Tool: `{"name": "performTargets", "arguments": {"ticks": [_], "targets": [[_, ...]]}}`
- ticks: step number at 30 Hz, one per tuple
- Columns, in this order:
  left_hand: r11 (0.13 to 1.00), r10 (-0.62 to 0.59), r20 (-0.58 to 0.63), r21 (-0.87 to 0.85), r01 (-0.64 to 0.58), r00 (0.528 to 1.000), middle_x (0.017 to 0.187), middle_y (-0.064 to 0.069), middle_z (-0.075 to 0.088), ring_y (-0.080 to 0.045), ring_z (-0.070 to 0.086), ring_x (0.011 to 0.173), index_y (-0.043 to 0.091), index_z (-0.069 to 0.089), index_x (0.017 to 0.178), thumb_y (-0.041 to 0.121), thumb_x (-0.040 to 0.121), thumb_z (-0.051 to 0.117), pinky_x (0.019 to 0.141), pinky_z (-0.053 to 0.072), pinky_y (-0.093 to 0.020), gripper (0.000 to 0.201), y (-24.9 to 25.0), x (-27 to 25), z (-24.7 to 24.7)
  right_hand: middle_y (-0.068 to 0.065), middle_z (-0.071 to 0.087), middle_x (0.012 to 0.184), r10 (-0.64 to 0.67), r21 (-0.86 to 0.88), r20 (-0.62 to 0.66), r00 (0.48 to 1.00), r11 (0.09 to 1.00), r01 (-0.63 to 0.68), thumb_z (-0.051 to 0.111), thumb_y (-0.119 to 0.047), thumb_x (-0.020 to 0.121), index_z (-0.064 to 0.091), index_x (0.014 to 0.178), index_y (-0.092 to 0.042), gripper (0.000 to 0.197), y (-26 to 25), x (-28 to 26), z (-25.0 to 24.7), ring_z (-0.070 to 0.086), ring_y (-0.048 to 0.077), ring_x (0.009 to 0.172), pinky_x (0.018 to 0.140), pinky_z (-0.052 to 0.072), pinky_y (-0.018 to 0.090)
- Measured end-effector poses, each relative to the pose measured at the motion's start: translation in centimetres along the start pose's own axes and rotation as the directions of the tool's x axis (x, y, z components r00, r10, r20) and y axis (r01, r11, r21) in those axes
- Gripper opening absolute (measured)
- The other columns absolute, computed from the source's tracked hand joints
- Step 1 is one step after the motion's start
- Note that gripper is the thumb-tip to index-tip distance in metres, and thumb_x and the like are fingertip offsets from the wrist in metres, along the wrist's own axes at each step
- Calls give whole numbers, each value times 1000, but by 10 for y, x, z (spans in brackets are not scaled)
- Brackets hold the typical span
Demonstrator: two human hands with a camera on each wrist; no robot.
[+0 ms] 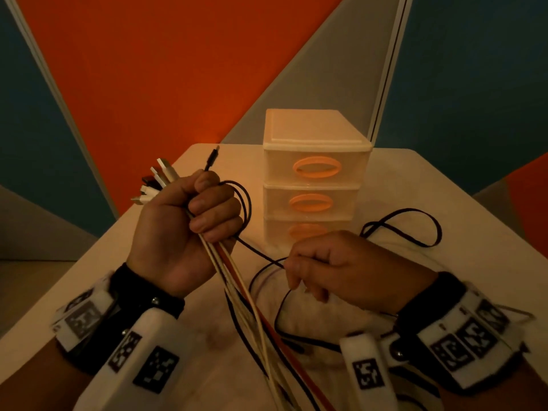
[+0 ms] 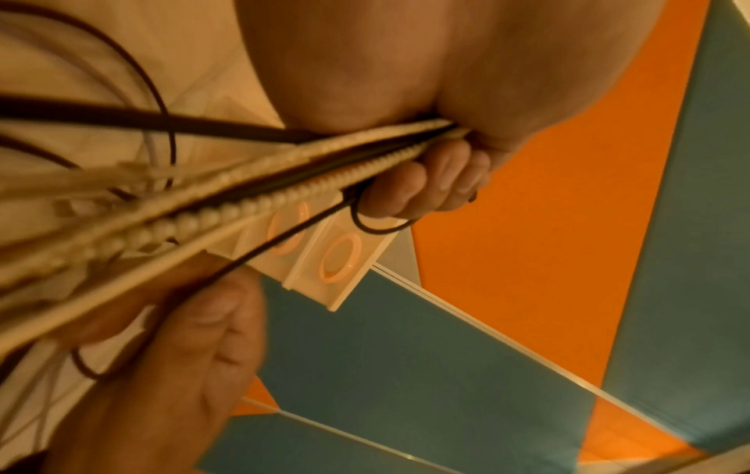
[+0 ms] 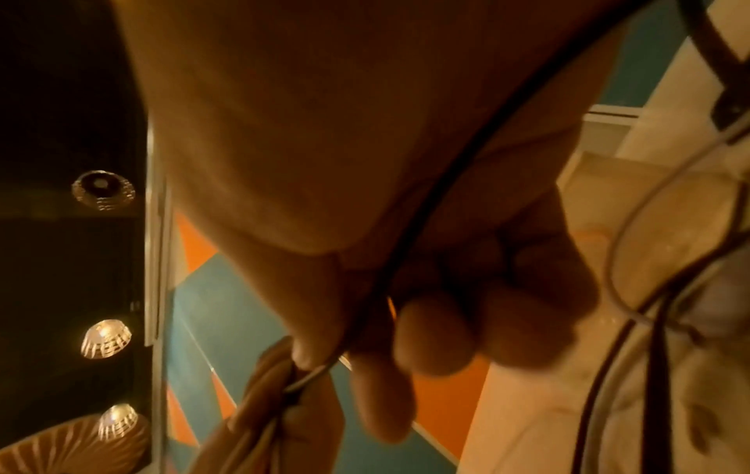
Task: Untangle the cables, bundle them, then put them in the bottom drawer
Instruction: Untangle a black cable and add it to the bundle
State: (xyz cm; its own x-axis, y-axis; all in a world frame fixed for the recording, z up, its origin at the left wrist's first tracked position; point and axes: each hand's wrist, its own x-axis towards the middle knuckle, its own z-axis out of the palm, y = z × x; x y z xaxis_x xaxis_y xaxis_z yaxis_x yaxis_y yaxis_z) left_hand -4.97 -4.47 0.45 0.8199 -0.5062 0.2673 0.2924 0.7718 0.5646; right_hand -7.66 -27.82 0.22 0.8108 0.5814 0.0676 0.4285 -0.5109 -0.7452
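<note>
Three-drawer unit (image 1: 315,185) stood shut, contents unseen, left hand (image 1: 184,229) raised, fisted round cable bundle (image 1: 237,280), right hand (image 1: 341,268) pinched black cable (image 1: 261,252).

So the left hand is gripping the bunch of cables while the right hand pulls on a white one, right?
Not quite: the right hand is pinching a thin black cable, not a white one, as the head view shows. The left hand does grip the bunch of cables.

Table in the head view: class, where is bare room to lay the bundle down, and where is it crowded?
Bare: the table left of the drawer unit, beyond the left hand. Crowded: black cable loops right of the unit, behind the right hand, and more cables trail between the wrists.
</note>
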Motion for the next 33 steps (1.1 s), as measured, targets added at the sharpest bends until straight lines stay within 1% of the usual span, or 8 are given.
{"name": "performTargets", "arguments": {"ticks": [6,10,13,17,21,24,30,33], "targets": [[999,-39,9,-35,39,999,65,12,28,-5,26,51,21,40,82,26,106,24,53,24,-19,29,3,-2,2,-21,60,65,209,-101,-30,977,972,-211,53,-35,101,70,82,-17,31,17,-4,-19,53,-6,55,55,38,10],[986,-165,43,34,164,985,65,9,29,-6,28,50,20,39,83,25,106,21,51,24,-22,30,-7,-1,5,-9,65,79,190,-191,-323,927,946,-261,52,-34,101,65,85,-23,23,19,1,-23,61,3,72,71,51,26],[924,-307,23,245,293,951,64,1,43,-13,43,51,16,44,80,21,102,34,50,33,-27,25,-22,-1,11,-7,63,73,40,-243,-604,796,942,-232,62,-39,95,66,80,-22,23,16,13,-12,59,12,70,66,49,33],[895,-331,28,325,304,943,104,-29,67,-40,68,98,11,47,77,22,104,35,94,52,-49,31,-33,-2,18,-6,67,70,-141,-67,-731,668,988,136,70,-23,92,70,83,-18,11,2,24,8,63,10,67,63,53,30],[913,-218,-56,342,224,974,118,-31,63,-41,62,116,9,46,79,22,101,41,110,42,-52,26,-28,-2,18,2,73,79,-46,175,-716,697,954,243,76,-18,87,73,84,-12,7,3,21,11,71,17,74,71,60,39],[913,-104,-138,380,149,985,100,-20,67,-37,59,114,9,45,80,21,103,39,112,42,-49,26,-33,2,21,0,69,83,-137,53,-713,688,967,248,78,-20,84,71,77,-13,12,5,20,13,69,18,81,74,56,40],[962,45,-270,271,31,962,110,-16,69,-29,68,98,13,46,78,27,100,40,90,53,-43,27,-30,5,27,-1,65,82,-97,248,-425,900,944,219,71,-9,89,54,95,-21,22,-1,22,40,60,8,60,55,49,25],[991,105,-297,105,-77,949,77,-2,53,-20,60,76,15,47,75,24,103,39,77,47,-32,30,-25,6,18,9,65,68,62,327,-320,945,944,49,64,-16,96,48,92,-15,16,4,22,34,55,4,45,45,43,24]]}}
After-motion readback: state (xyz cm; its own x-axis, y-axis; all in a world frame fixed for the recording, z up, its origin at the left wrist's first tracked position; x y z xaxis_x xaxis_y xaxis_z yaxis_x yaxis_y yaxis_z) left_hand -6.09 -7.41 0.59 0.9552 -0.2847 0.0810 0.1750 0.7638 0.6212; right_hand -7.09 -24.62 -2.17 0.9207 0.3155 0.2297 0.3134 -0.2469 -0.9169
